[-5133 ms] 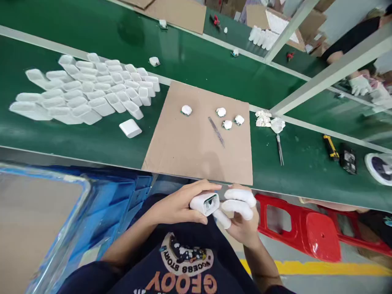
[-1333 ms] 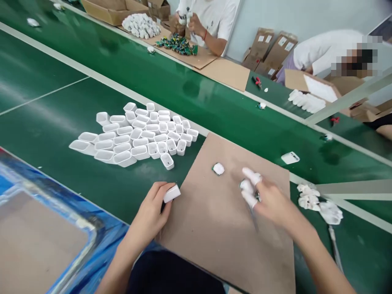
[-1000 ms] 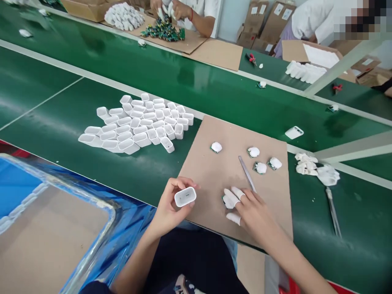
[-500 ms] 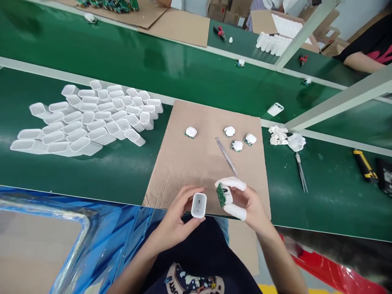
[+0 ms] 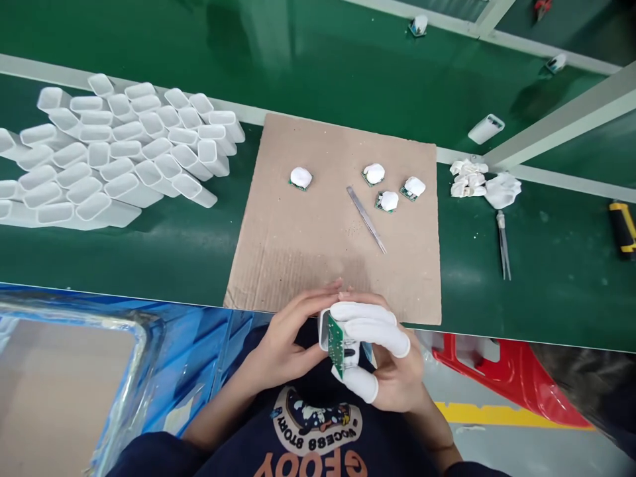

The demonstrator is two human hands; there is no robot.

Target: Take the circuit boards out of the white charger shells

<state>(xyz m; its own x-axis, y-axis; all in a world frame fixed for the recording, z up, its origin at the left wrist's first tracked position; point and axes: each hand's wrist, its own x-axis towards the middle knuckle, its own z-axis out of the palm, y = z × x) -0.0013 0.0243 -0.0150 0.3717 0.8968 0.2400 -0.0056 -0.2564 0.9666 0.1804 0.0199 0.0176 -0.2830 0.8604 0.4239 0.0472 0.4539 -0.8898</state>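
My left hand (image 5: 293,341) is closed around a white plastic housing (image 5: 324,330), its open end turned toward my right hand. White finger cots cover fingers of my right hand (image 5: 387,351), which grips a green circuit board (image 5: 336,346) with a white part behind it. The board stands on edge right at the housing's mouth; whether any of it is inside I cannot tell. Beyond the hands, a pair of metal tweezers (image 5: 366,219) lies on a cardboard sheet (image 5: 298,245). Several small boards with white caps, one of them a capped board (image 5: 301,177), sit on that cardboard.
Many white housings (image 5: 119,146) stand grouped on the green bench (image 5: 189,258) at left. At right are crumpled white finger cots (image 5: 501,191), a second pair of tweezers (image 5: 503,245), a yellow-black tool (image 5: 622,228) and a metal post (image 5: 561,119). One housing (image 5: 485,129) lies behind.
My right hand has brought the circuit board left, up to the mouth of the housing in my left hand. The camera view has tilted down and closer.
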